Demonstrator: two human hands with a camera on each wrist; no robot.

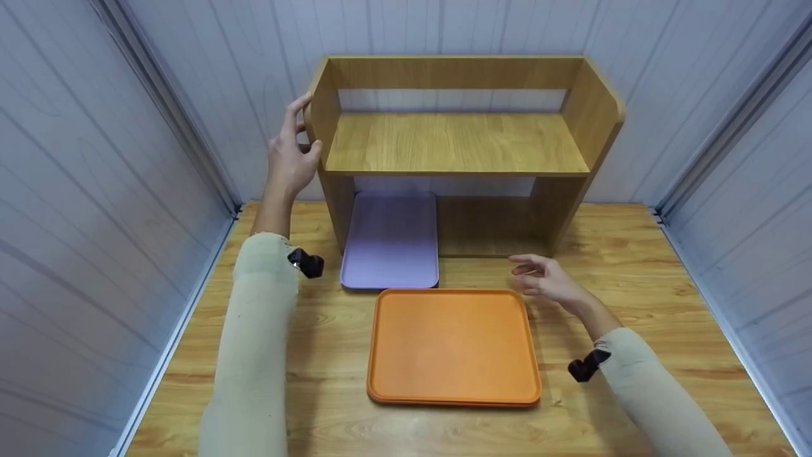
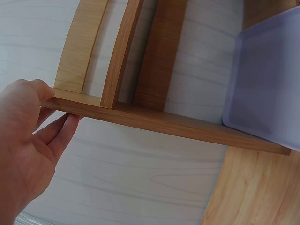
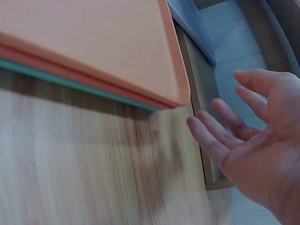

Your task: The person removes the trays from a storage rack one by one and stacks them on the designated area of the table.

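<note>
Two hands are in view, one on each side of the wooden surface (image 1: 634, 266). On the left, the left hand (image 1: 290, 155) is raised against the left side panel of the one wooden shelf (image 1: 457, 143); its grip closes round the panel's front edge, thumb on the inner side and fingers (image 2: 56, 133) on the outer side, as the left wrist view shows. The shelf stands upright at the back of the surface, against the pale wall. One lilac tray (image 1: 390, 244) lies flat beneath the shelf board, at its left end, partly sticking out toward the front. Just in front of it lies an orange tray (image 1: 453, 346), flat in the middle of the surface; the two nearly touch. The right wrist view shows a second orange rim and a teal edge under the top tray, so it is a stack of about three. On the right, the right hand (image 1: 549, 279) hovers just beside the stack's far right corner, its grip wide, fingers loosely spread and holding nothing.
</note>
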